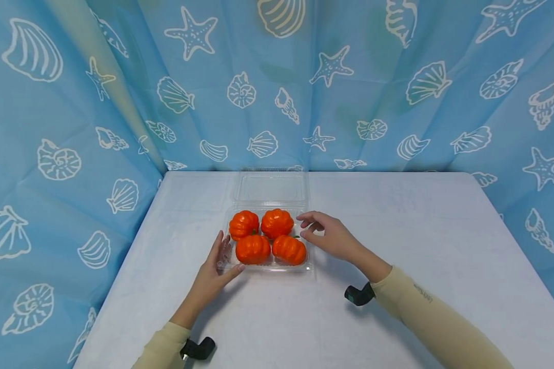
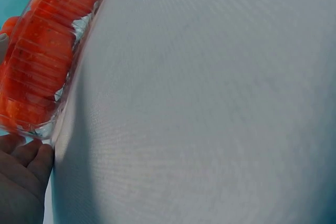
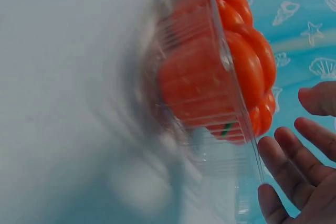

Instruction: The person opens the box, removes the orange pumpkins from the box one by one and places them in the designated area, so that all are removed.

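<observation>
Several small orange toy pumpkins sit in a clear plastic clamshell box (image 1: 266, 268), its lid (image 1: 271, 188) folded back flat behind it. Two are at the rear, left (image 1: 243, 225) and right (image 1: 277, 223); two at the front, left (image 1: 253, 250) and right (image 1: 289, 250). My left hand (image 1: 214, 275) touches the box's front left corner, fingers extended along the left side and thumb at the front edge. By the box's right side hovers my right hand (image 1: 331, 237), fingers loosely bent and holding nothing. In the right wrist view its fingertips (image 3: 269, 148) are close to the rim.
White cloth covers the table (image 1: 424, 236). A blue curtain (image 1: 277, 82) with white shell and starfish prints hangs behind and along both sides. Each wrist carries a small black device, one left (image 1: 198, 349), one right (image 1: 360, 294).
</observation>
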Demonstrator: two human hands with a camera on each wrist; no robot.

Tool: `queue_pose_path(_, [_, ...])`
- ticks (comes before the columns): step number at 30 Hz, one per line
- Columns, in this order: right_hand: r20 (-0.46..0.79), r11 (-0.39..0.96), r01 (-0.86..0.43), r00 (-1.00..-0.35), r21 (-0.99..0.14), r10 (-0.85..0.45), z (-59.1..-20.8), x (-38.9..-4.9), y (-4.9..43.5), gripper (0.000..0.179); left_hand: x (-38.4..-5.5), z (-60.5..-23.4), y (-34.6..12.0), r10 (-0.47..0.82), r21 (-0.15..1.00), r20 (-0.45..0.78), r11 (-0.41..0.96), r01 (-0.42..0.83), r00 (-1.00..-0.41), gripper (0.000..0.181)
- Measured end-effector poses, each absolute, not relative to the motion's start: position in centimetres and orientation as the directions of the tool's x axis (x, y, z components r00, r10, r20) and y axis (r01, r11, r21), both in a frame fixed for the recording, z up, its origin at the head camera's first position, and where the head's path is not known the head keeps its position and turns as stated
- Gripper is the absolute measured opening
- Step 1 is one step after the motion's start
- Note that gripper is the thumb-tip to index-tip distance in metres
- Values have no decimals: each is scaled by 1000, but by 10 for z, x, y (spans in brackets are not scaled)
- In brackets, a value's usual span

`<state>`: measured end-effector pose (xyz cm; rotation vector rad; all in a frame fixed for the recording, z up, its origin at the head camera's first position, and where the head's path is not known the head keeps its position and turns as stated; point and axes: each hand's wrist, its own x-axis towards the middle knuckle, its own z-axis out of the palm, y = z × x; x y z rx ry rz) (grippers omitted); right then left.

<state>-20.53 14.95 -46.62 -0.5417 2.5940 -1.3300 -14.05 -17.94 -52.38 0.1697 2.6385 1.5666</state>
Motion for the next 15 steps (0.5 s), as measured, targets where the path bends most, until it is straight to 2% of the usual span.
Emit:
queue_pose_path(9, [28,507,-324,-862,-798,-507,-472,-191,146,47,-140,-524,-180,132,878,-5,476,59,-991,104])
queue_pose_path(15, [83,537,-441,-822,-719,-563,-475,-188,143,45,-140,-523,-180,133,879,-11,474,54,-991,105])
